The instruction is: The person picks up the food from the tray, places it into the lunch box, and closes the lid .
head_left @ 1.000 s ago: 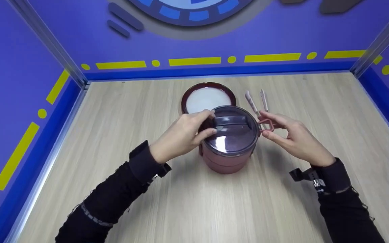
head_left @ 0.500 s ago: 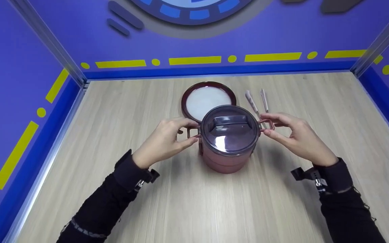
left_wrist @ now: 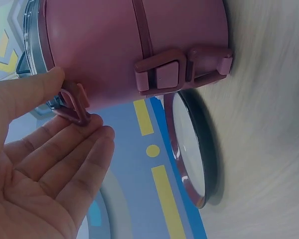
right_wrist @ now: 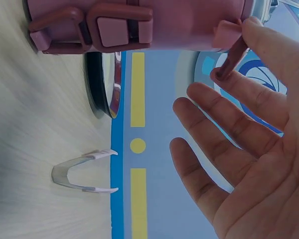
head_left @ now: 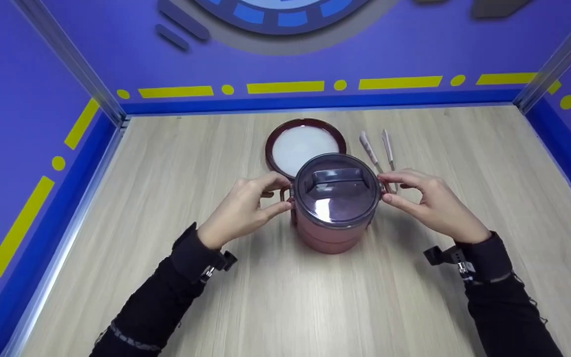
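Note:
A pink stacked lunch box (head_left: 330, 240) stands upright on the table, with a dark see-through lid (head_left: 322, 213) on top. The lid has a raised bar handle. My left hand (head_left: 246, 210) pinches the upper left latch (left_wrist: 78, 104) between thumb and fingers, close to the lid's edge. On the opposite side, my right hand (head_left: 424, 201) has thumb and index finger on the upper right latch (right_wrist: 234, 57), its other fingers spread loosely. Lower latches (left_wrist: 164, 74) on the box's side lie flat against the wall.
Behind the lunch box lies a round plate (head_left: 298, 146) with a dark red rim, partly covered by the lid in the head view. Tongs (right_wrist: 65, 172) with pale tips rest to the right of it. Blue panels (head_left: 216, 64) wall the table at the back and sides.
My left hand has moved from the lid's left edge to the left latch. Both side latches, which stuck outward, now stand closer in to the lid.

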Available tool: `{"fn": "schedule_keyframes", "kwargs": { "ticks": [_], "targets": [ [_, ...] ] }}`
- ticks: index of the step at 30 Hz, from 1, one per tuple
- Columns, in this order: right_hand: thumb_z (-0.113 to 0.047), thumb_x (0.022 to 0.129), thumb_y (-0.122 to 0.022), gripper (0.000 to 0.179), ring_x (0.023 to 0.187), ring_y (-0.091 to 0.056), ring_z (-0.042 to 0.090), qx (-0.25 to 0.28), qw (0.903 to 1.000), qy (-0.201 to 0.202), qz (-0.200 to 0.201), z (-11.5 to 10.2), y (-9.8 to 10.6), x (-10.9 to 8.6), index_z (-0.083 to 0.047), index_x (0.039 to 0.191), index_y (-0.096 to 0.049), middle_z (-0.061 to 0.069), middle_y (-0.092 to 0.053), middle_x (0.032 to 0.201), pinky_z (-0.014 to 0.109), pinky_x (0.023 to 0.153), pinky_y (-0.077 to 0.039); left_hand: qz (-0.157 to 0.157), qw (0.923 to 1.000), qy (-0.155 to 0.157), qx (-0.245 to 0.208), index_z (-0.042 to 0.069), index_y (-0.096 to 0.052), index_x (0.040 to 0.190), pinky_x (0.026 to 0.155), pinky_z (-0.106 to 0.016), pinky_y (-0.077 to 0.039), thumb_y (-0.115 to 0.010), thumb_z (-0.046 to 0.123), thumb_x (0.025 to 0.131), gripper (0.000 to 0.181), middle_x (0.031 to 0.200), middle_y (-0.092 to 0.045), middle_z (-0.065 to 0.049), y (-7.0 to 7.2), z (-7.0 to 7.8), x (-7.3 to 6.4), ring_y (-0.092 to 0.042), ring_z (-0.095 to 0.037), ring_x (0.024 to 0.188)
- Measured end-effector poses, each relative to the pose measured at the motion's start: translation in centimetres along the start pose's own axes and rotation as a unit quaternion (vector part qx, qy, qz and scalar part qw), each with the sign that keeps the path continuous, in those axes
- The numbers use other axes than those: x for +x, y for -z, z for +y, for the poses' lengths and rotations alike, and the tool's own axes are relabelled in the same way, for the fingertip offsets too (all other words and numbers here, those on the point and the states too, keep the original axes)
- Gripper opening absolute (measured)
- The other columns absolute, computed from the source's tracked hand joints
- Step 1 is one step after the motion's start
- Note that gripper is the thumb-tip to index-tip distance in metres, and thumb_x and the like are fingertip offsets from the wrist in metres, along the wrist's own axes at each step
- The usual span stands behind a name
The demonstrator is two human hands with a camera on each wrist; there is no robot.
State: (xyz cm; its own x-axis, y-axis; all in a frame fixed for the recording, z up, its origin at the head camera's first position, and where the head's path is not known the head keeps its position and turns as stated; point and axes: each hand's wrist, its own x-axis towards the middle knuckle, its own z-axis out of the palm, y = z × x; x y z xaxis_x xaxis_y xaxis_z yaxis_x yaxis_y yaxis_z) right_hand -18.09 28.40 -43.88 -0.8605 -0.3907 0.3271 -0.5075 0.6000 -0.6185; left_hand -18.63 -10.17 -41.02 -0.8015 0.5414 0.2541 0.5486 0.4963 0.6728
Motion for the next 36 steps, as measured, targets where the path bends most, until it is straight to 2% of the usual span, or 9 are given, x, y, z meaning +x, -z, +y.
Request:
{"fn": "schedule_keyframes", "kwargs": {
  "ticks": [7, 14, 17, 21, 23, 26, 30, 33, 36],
  "targets": [
    [-0.021, 0.096, -0.077, 0.038, 0.124, -0.066, 0.020, 0.007, 0.9998, -0.017, -0.003, -0.2, -0.1, -0.1, -0.018, 0.134, -0.073, 0.001, -0.073, 0.132, 0.008, 0.105, -0.041, 0.008, 0.9998, -0.012, -0.016, 0.008, -0.071, 0.120, 0.101, -0.040, -0.060, -0.078, 0.017, 0.095, 0.027, 0.118, -0.077, -0.003, -0.4, -0.4, -0.1, -0.072, -0.015, 0.116],
    [-0.022, 0.093, -0.081, 0.041, 0.115, -0.067, 0.021, -0.008, 0.9998, -0.015, -0.013, -0.1, -0.4, 0.0, -0.012, 0.132, -0.074, 0.004, -0.074, 0.130, 0.014, 0.099, -0.045, 0.009, 0.9997, -0.013, -0.018, 0.006, -0.067, 0.125, 0.101, -0.029, -0.058, -0.074, 0.016, 0.098, 0.030, 0.125, -0.076, -0.006, -1.0, -0.6, -0.1, -0.069, -0.015, 0.124],
    [-0.022, 0.094, -0.080, 0.041, 0.114, -0.067, 0.025, -0.005, 0.9997, -0.016, -0.016, -0.2, -0.5, 0.0, -0.010, 0.133, -0.073, 0.006, -0.073, 0.132, 0.014, 0.090, -0.048, 0.007, 0.9996, -0.005, -0.025, 0.006, -0.066, 0.126, 0.103, -0.027, -0.057, -0.074, 0.017, 0.099, 0.031, 0.126, -0.076, -0.007, -1.1, -0.7, -0.1, -0.069, -0.015, 0.125],
    [-0.016, 0.100, -0.071, 0.044, 0.124, -0.065, 0.025, 0.035, 0.9992, -0.019, -0.008, -0.5, -0.7, 0.1, -0.014, 0.144, -0.065, 0.004, -0.070, 0.139, 0.014, 0.096, -0.048, 0.014, 0.9967, 0.024, -0.076, 0.008, -0.061, 0.136, 0.110, -0.032, -0.053, -0.074, 0.023, 0.099, 0.041, 0.138, -0.069, -0.008, -1.2, -0.8, -0.3, -0.063, -0.018, 0.133],
    [-0.014, 0.106, -0.062, 0.046, 0.131, -0.062, 0.022, 0.068, 0.9975, -0.018, 0.009, -0.8, -1.1, 0.3, -0.017, 0.151, -0.057, 0.004, -0.067, 0.143, 0.015, 0.106, -0.046, 0.038, 0.9912, 0.045, -0.119, 0.009, -0.056, 0.144, 0.117, -0.036, -0.048, -0.070, 0.026, 0.102, 0.048, 0.148, -0.062, -0.009, -1.5, -0.8, -0.3, -0.058, -0.021, 0.140],
    [-0.015, 0.111, -0.049, 0.047, 0.138, -0.058, 0.022, 0.123, 0.9910, -0.016, 0.051, -1.4, -2.1, 0.8, -0.017, 0.158, -0.048, 0.008, -0.063, 0.148, 0.018, 0.115, -0.042, 0.093, 0.9742, 0.070, -0.193, 0.010, -0.044, 0.156, 0.125, -0.040, -0.038, -0.058, 0.029, 0.107, 0.055, 0.162, -0.047, -0.008, -2.5, -0.7, 0.2, -0.045, -0.020, 0.151],
    [-0.023, 0.115, -0.038, 0.047, 0.145, -0.051, 0.026, 0.208, 0.9723, -0.035, 0.100, -2.5, -3.9, 1.8, -0.011, 0.160, -0.043, 0.013, -0.055, 0.155, 0.023, 0.122, -0.037, 0.151, 0.9526, 0.078, -0.252, 0.009, -0.028, 0.165, 0.130, -0.037, -0.027, -0.044, 0.032, 0.110, 0.062, 0.173, -0.028, -0.007, -4.7, -0.4, 1.6, -0.029, -0.019, 0.159],
    [-0.028, 0.116, -0.033, 0.049, 0.149, -0.047, 0.027, 0.270, 0.9536, -0.061, 0.118, -3.2, -5.1, 2.4, -0.011, 0.160, -0.042, 0.012, -0.053, 0.157, 0.028, 0.125, -0.034, 0.173, 0.9451, 0.078, -0.266, 0.007, -0.022, 0.166, 0.131, -0.035, -0.022, -0.042, 0.032, 0.110, 0.065, 0.174, -0.023, -0.010, -6.2, -0.1, 2.5, -0.024, -0.021, 0.161],
    [-0.032, 0.115, -0.030, 0.050, 0.149, -0.046, 0.025, 0.309, 0.9386, -0.078, 0.133, -3.6, -6.1, 2.8, -0.012, 0.159, -0.045, 0.011, -0.053, 0.157, 0.029, 0.125, -0.033, 0.184, 0.9395, 0.079, -0.278, 0.007, -0.021, 0.167, 0.132, -0.034, -0.021, -0.041, 0.031, 0.110, 0.065, 0.174, -0.023, -0.011, -7.4, 0.3, 3.2, -0.023, -0.022, 0.161]
  ]
}}
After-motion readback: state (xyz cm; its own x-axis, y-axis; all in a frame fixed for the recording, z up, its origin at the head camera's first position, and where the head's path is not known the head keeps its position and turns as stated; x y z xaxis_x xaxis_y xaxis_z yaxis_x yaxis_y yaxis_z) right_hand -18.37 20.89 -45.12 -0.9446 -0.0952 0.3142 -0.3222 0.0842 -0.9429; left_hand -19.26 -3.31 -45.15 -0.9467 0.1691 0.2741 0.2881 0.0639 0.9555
